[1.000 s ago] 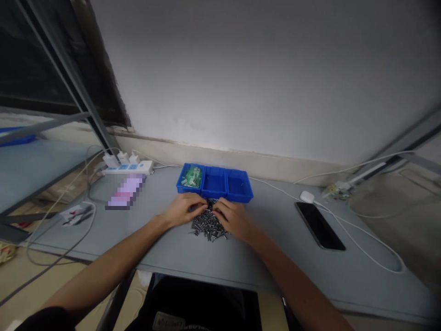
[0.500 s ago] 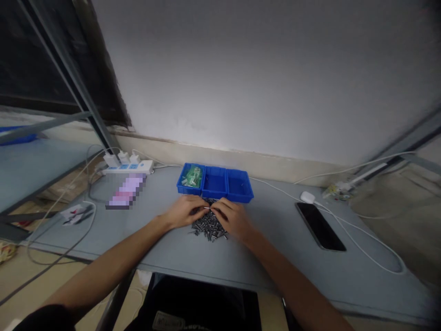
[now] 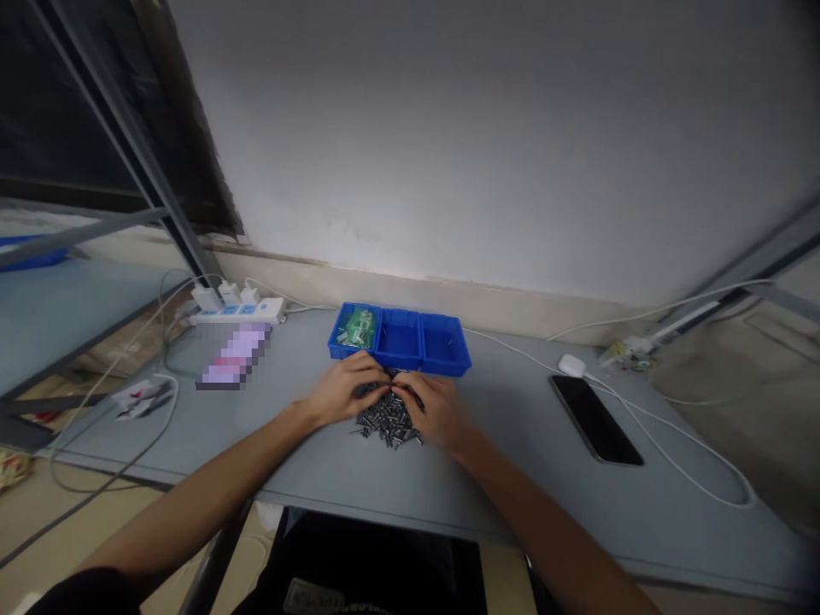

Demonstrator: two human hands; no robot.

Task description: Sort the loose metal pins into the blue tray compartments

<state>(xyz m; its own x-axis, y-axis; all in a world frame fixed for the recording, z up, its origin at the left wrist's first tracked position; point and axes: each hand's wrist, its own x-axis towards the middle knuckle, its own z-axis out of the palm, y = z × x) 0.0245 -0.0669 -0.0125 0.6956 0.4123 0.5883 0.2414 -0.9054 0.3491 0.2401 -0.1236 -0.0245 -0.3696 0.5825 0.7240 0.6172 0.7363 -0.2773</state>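
Here we go at the grey work table: left hand and right hand are curled in together, fingertips meeting over a heap of small dark screws. Closed on a screw? Can't tell from here, the fingers hide it! The heap lies right beneath the grip, and just past it sits a blue three-bin tray, with green parts in the bin beyond the left hand. Out left of the hands, a pixelated object and a white power strip; out right, a black phone and a white cable. Straight ahead, a pale wall rises from beige skirting.
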